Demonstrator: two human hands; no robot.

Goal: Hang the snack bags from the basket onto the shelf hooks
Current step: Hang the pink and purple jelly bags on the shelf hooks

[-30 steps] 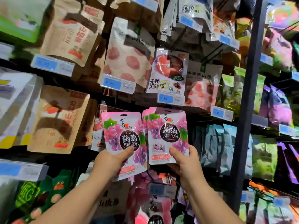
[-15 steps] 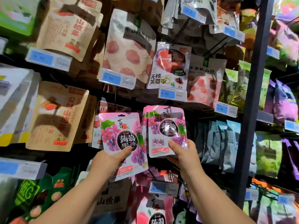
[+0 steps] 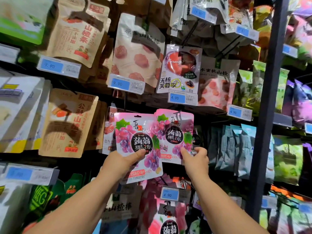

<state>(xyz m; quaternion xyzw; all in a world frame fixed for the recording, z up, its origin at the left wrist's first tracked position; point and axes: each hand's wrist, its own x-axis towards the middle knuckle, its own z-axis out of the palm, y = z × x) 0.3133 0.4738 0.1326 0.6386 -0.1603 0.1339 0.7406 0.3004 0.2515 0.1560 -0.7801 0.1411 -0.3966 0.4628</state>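
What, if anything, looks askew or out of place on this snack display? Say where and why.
The pink grape jelly bag in the left hand leans, top to the left, and overlaps the matching bag that the right hand pinches. Both are hand-held, not hanging freely like the bags around them.

Two pink pouches, grape print, round black label, near upright, each pinched at lower half. Nearer: left bag [image 3: 133, 132], overlapping edge of right bag [image 3: 175, 130], set slightly higher.
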